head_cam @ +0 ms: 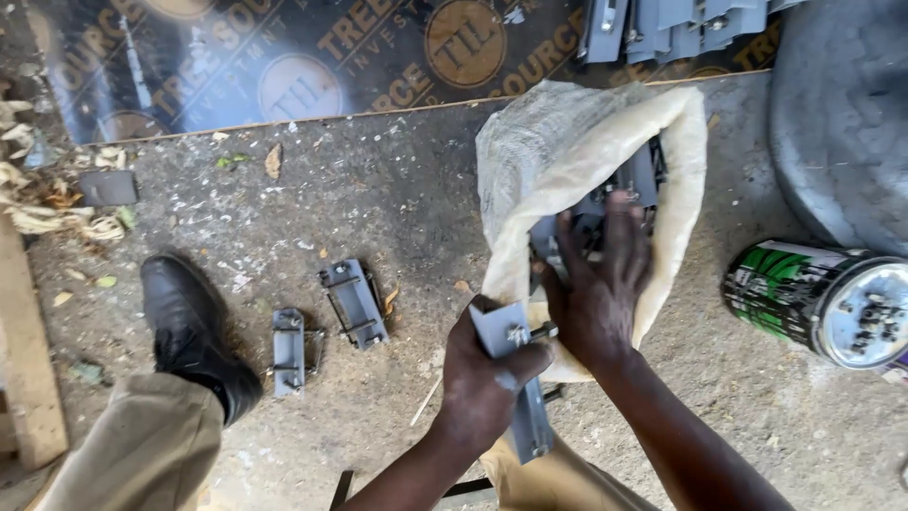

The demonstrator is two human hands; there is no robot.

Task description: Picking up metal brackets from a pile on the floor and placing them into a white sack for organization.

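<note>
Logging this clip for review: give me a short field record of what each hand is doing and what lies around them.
setting: dusty concrete floor, seen from above
left hand: grips a grey metal bracket with a bolt through it
right hand: reaches into an open white sack, resting on grey brackets inside
on floor: two loose grey brackets left of the hands
nearby: green tin can on its side, black shoe, printed dark board
</note>
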